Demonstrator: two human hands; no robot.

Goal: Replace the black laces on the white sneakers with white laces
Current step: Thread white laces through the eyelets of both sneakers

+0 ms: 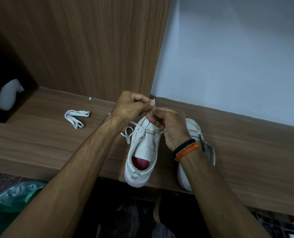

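Two white sneakers sit on a wooden shelf (45, 145), toes toward the back wall, heels hanging over the front edge. Left sneaker (142, 155) is open on top, pink insole showing; a white lace (134, 130) crosses its lower eyelets w/ a slack loop spilling off its left side onto the wood. Both hands are raised just above the toe: left hand (131, 107) & right hand (168, 126) meet fingertip to fingertip, fingers closed in a pinch on the lace's ends, which stick up between them. Right sneaker (194, 133) stands just beside the first, mostly hidden behind the right wrist, which wears a black band & an orange thread. A second, bundled white lace (76, 117) lies well apart to the left on open wood, plenty of bare shelf around it. Vertical wood panel closes the back behind the hands; right of it a pale wall. Far left, a dark box w/ sth white. Green plastic bag (8, 200) below the shelf's front edge, lower left.
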